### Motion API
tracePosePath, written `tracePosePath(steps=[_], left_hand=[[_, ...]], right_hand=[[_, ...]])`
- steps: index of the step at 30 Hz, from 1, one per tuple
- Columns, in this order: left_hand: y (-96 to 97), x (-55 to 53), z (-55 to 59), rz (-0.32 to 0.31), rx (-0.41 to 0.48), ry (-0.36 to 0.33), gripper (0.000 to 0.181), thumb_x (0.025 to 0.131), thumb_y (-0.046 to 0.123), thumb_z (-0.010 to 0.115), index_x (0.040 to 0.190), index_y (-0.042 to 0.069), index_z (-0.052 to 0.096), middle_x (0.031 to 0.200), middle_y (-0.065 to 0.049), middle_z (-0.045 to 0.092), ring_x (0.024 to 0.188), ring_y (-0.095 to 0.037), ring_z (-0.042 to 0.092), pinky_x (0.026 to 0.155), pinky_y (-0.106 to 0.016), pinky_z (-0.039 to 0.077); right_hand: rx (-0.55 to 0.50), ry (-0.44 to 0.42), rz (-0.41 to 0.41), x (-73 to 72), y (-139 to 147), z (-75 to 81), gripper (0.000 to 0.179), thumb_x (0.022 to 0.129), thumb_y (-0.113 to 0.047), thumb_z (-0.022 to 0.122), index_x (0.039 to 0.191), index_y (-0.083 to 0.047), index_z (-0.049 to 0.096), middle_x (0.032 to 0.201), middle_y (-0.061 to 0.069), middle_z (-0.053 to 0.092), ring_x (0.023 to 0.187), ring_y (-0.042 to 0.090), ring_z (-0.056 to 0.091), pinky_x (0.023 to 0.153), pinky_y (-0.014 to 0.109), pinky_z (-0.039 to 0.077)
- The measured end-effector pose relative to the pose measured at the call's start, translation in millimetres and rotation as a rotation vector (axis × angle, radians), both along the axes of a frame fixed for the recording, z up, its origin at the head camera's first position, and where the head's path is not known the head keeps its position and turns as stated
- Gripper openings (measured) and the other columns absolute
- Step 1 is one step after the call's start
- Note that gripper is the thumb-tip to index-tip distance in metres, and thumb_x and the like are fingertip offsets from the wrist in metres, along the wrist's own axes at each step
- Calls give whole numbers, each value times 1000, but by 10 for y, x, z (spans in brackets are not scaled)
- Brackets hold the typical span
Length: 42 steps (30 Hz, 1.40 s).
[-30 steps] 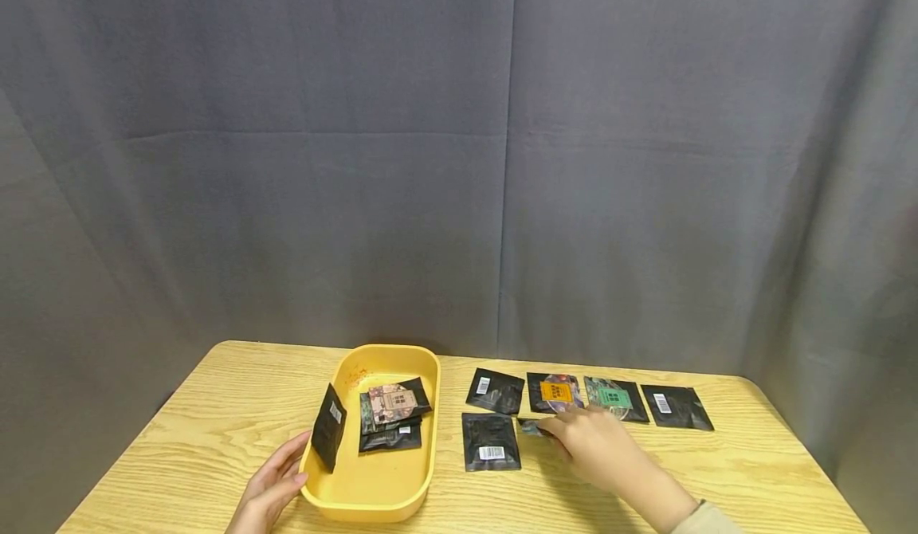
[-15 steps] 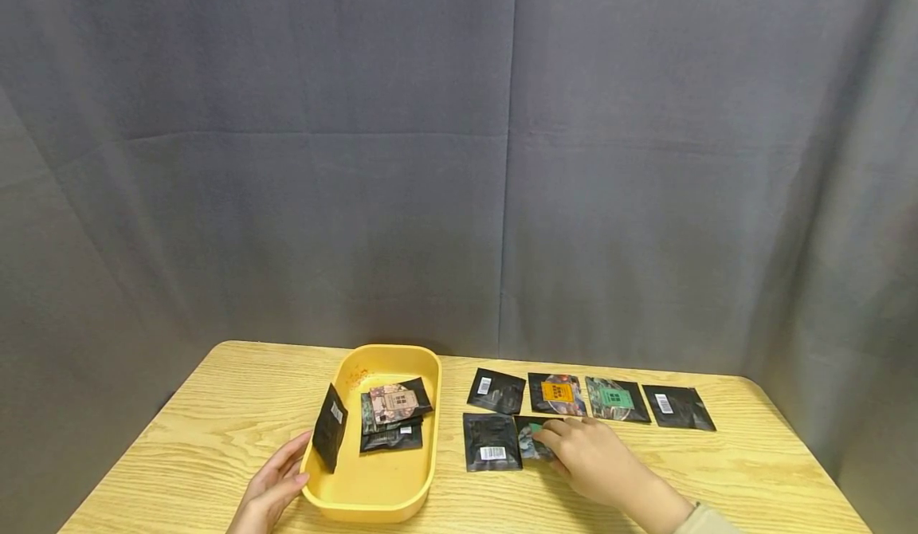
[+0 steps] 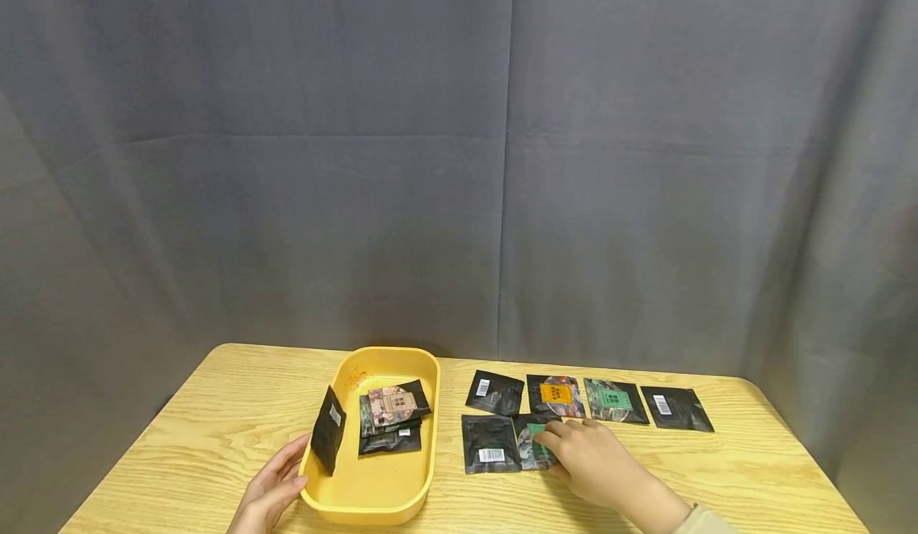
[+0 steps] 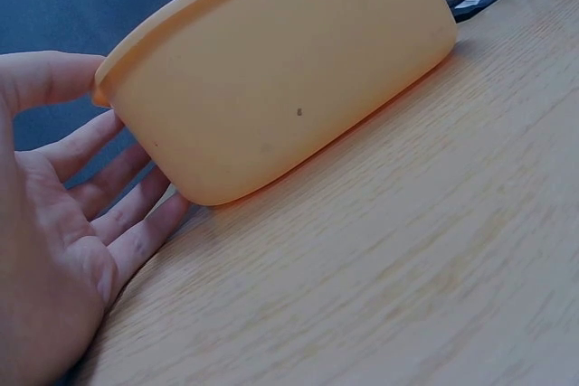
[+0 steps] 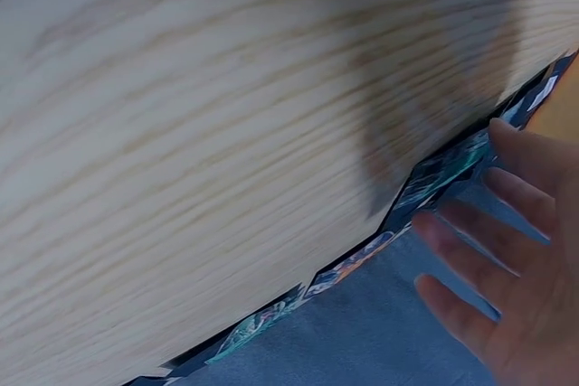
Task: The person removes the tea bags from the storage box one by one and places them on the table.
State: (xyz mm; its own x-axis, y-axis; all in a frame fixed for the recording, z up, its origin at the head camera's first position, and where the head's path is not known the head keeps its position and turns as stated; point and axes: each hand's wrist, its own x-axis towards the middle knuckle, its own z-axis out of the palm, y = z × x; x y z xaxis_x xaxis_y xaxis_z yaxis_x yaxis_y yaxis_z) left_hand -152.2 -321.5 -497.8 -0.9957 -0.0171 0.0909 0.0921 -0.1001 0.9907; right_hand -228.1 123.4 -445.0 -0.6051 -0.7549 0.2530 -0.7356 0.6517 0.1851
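Observation:
My left hand (image 3: 270, 488) rests its extended fingers and thumb against the near left corner of a yellow plastic bin (image 3: 373, 494). In the left wrist view those fingers lie along the outside of the bin (image 4: 289, 88), thumb at the rim. My right hand (image 3: 598, 464) has its fingertips on a black sachet with a green label (image 3: 527, 448), flat on the table and partly hidden by the hand. Its fingers look spread and extended in the right wrist view. Left of that sachet, and touching it, lies a black sachet with a barcode (image 3: 491, 438).
Behind these, a row holds a barcode sachet (image 3: 495, 393), an orange-label sachet (image 3: 556, 394), a green-label sachet (image 3: 615, 400) and another barcode sachet (image 3: 677, 408). Inside the bin, several sachets overlap under a pink-label one (image 3: 390, 403); one black sachet (image 3: 328, 430) leans on the left wall.
The green-label sachet under my right hand has gone from mostly hidden to lying flat beside the barcode sachet, shifted slightly left. My left hand and the bin have stayed put.

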Motion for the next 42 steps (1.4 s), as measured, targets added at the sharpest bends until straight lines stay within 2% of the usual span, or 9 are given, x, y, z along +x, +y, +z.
tracePosePath(steps=[8,12,14,19,22,26,32,38,42], left_hand=[[-11,-8,-17,3,1,28,53,96,-4,47,144,-19,28,126,2,52,108,0,59,84,-21,51],[-17,-7,-20,6,9,36,52,96,-4,47,143,-17,30,126,3,53,108,-1,59,84,-21,51],[-21,-6,-24,1,18,46,49,96,-4,47,142,-12,35,126,4,54,108,-1,59,84,-21,51],[-34,2,-41,-7,42,75,40,95,-5,46,131,14,51,124,8,58,109,-3,59,85,-21,51],[-36,1,-47,-3,51,77,41,95,-6,46,126,21,54,123,8,59,108,-3,59,85,-21,51],[-30,-7,-50,5,50,64,40,96,-5,46,126,20,54,122,8,60,108,-3,60,84,-21,51],[-10,-16,-53,-14,49,72,39,96,-5,46,129,15,51,124,7,58,108,-5,60,85,-22,51],[-16,-10,-62,-48,71,97,43,96,-5,44,126,23,54,124,8,58,110,-2,58,86,-20,50],[-46,-10,-81,-66,82,115,46,97,-6,43,125,27,56,124,10,58,110,-3,58,86,-21,50]], right_hand=[[-33,17,10,26,-57,45,35,80,-23,82,111,-12,72,101,1,70,93,23,69,88,46,54],[-49,10,14,35,-120,100,33,81,-23,81,111,-13,72,101,1,70,93,22,69,88,45,54],[-43,14,12,41,-160,131,32,82,-24,81,110,-13,72,101,0,70,93,21,69,86,45,55],[-38,39,20,40,-295,205,31,83,-26,80,111,-14,73,101,-1,71,91,18,68,80,40,56],[-59,55,33,30,-389,243,31,83,-26,81,111,-15,73,101,-2,71,89,16,68,78,36,56],[-92,78,57,29,-515,288,30,83,-26,81,110,-15,73,99,-2,71,86,15,68,74,33,56],[-96,111,85,32,-707,377,26,86,-26,77,110,-16,73,100,-2,71,88,16,68,77,37,56],[-75,88,86,16,-906,493,22,91,-27,72,111,-17,72,102,-3,71,91,15,68,81,37,55],[-70,114,93,-25,-1067,532,21,92,-28,71,111,-18,72,100,-4,71,90,13,68,81,35,54]])
